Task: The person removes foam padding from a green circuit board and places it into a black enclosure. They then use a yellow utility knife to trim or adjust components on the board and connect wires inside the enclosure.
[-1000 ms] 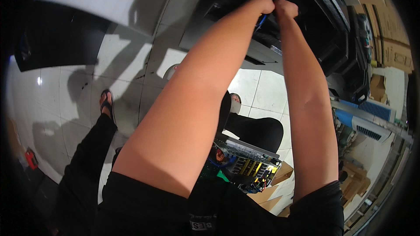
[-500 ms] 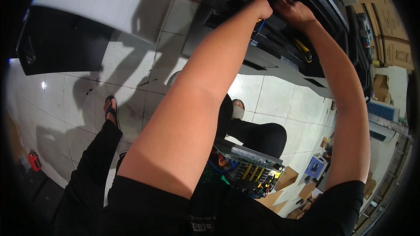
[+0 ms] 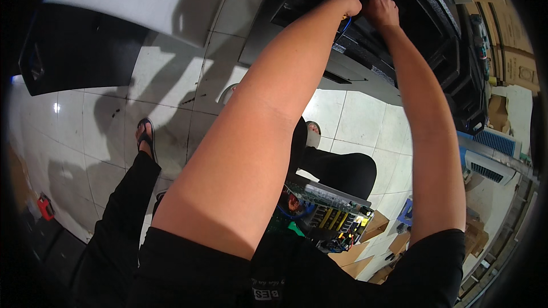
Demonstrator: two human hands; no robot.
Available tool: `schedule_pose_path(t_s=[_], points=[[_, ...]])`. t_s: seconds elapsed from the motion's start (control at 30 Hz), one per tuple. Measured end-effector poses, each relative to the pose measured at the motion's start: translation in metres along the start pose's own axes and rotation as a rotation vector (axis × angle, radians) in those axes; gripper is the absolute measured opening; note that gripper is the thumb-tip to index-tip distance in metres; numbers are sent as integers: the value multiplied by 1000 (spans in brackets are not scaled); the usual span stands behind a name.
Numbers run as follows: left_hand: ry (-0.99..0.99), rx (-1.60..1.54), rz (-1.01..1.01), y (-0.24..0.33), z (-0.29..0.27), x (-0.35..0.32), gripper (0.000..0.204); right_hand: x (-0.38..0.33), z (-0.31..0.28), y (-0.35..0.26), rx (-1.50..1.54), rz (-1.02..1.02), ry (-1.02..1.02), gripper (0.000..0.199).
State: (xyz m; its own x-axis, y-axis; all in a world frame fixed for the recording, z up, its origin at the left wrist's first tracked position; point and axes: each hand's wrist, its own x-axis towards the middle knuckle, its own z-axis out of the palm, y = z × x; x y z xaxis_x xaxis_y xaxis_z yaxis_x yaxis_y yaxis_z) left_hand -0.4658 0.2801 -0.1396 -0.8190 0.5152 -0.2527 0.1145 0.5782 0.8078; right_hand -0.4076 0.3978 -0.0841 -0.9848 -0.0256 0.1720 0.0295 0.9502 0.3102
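Note:
Both my hands reach up to a large black cabinet (image 3: 419, 51) with a rough textured rim. My left hand (image 3: 349, 1) is closed at its dark recessed face; what its fingers hold, if anything, is hidden. A blue wire (image 3: 344, 28) with an orange-yellow end hangs beside that wrist. Just to the right, my right hand (image 3: 382, 11) is also closed, knuckles up, against the same dark face. Its fingertips are out of sight, so I cannot see what they grip.
A circuit board assembly (image 3: 328, 211) with yellow and black parts sits low, near my body. A black panel (image 3: 80, 51) stands left by a white block (image 3: 131, 0). A foot in a flip-flop (image 3: 145, 134) rests on the tiles. Cardboard boxes (image 3: 508, 28) are stacked right.
My right hand has turned knuckles up and its fingers have curled in, and its forearm has swung left. A yellow-handled tool seen earlier on the cabinet is now hidden. My left hand has shifted slightly.

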Motion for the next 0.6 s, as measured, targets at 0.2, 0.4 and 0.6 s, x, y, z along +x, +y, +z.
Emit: schedule_pose_path(t_s=[0.2, 0.4, 0.6], points=[[125, 75, 142, -6, 3, -7, 25, 5, -20, -26, 168, 383, -161, 31], [66, 366, 330, -3, -22, -20, 55, -22, -89, -25, 148, -39, 431, 49], [363, -13, 470, 13, -55, -141, 36, -127, -109, 47, 345, 419, 144, 28]])
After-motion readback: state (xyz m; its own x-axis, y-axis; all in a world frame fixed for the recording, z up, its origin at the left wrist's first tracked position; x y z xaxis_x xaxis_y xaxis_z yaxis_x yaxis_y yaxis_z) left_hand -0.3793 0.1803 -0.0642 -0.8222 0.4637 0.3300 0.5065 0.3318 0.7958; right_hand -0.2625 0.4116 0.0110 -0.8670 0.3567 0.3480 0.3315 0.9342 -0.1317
